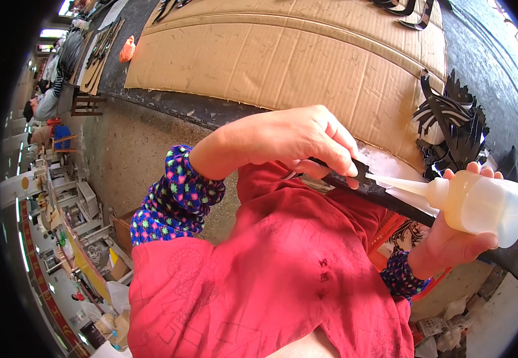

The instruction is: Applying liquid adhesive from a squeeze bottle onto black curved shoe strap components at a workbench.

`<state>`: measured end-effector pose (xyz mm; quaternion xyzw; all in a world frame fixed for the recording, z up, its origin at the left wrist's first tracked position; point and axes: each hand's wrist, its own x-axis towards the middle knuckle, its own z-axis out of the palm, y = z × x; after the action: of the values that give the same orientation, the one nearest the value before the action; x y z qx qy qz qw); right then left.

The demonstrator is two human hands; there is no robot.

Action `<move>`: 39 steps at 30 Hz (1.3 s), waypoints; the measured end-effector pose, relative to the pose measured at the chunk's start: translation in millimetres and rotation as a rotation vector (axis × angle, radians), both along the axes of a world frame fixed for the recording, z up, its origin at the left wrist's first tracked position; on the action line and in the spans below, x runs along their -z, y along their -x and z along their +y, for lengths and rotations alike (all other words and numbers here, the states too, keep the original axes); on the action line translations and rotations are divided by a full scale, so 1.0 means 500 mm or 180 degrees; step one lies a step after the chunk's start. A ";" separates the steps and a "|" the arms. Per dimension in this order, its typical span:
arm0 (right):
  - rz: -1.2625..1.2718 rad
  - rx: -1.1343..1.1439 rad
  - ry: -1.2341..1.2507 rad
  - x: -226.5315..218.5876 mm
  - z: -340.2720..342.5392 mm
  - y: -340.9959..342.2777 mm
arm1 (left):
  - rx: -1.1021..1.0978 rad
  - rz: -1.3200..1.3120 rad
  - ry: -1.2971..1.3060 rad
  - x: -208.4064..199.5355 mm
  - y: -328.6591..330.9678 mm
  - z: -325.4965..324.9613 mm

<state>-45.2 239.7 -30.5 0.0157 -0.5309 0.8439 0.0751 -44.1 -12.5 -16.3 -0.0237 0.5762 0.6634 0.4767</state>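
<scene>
My left hand [288, 140] reaches across from the left, its thumb and fingers pinching a dark strip [361, 171] near the table's front edge. In my right hand [450, 241] lies a translucent squeeze bottle [488, 206], tipped on its side and partly full of pale yellowish liquid. Its long tapered nozzle [402, 184] points left, and the tip is at the end of the strip, close to my left fingertips. Whether the tip touches the strip I cannot tell. My left fingers hide part of the strip.
A brown cardboard sheet [283, 53] covers much of the dark table [485, 51]. Right of it sits a heap of black strips [452, 119]. More curved black pieces [417, 15] lie at the far edge, and a small orange bundle [127, 49] at the left. Below the table's edge is a red crate [390, 234].
</scene>
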 end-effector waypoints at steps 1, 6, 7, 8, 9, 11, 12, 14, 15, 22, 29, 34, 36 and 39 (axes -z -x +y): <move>0.0012 0.0002 -0.0007 0.000 0.001 0.000 | -0.0034 0.0004 0.0011 -0.003 0.000 0.002; 0.0000 0.0067 -0.0027 0.001 0.002 -0.002 | 0.0006 0.0078 0.0065 -0.001 0.001 0.000; -0.0003 0.0064 -0.0014 0.002 0.003 -0.002 | -0.0017 0.0061 0.0037 -0.001 0.002 0.000; -0.0006 0.0062 -0.0011 0.002 0.003 -0.001 | -0.0038 0.0046 0.0009 -0.002 0.002 0.000; -0.0005 0.0057 0.0012 0.003 0.004 -0.001 | -0.0040 0.0044 0.0012 -0.001 0.003 -0.001; -0.0004 0.0058 0.0036 0.005 0.007 -0.001 | 0.0002 0.0063 0.0058 0.001 0.004 -0.003; 0.0003 0.0040 0.0070 0.007 0.010 -0.001 | 0.0004 0.0064 0.0060 0.000 0.005 -0.002; 0.0012 0.0025 0.0105 0.009 0.013 -0.003 | -0.0063 0.0007 0.0004 -0.001 0.005 -0.001; 0.0000 0.0027 0.0100 0.009 0.013 -0.003 | -0.0061 0.0009 0.0006 -0.002 0.005 0.000; -0.0014 -0.0011 0.0125 0.014 0.017 -0.006 | -0.0162 -0.0067 0.0050 -0.012 0.010 0.006; 0.0072 -0.0471 0.0135 0.031 0.034 -0.011 | -0.0161 0.0027 -0.0030 -0.003 0.007 0.004; 0.0020 0.0252 0.0082 0.013 0.024 -0.006 | -0.0118 0.0030 0.0016 -0.002 0.005 0.004; 0.0018 0.0199 0.0144 0.012 0.022 -0.005 | -0.0059 0.0059 -0.0008 0.000 0.002 0.004; 0.0024 0.0101 0.0210 0.012 0.014 -0.004 | -0.0013 -0.0008 0.0075 -0.001 0.000 0.009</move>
<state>-43.3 246.7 -36.6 0.0080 -0.5027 0.8596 0.0910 -43.9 -7.9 -15.7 -0.0313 0.5833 0.6575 0.4758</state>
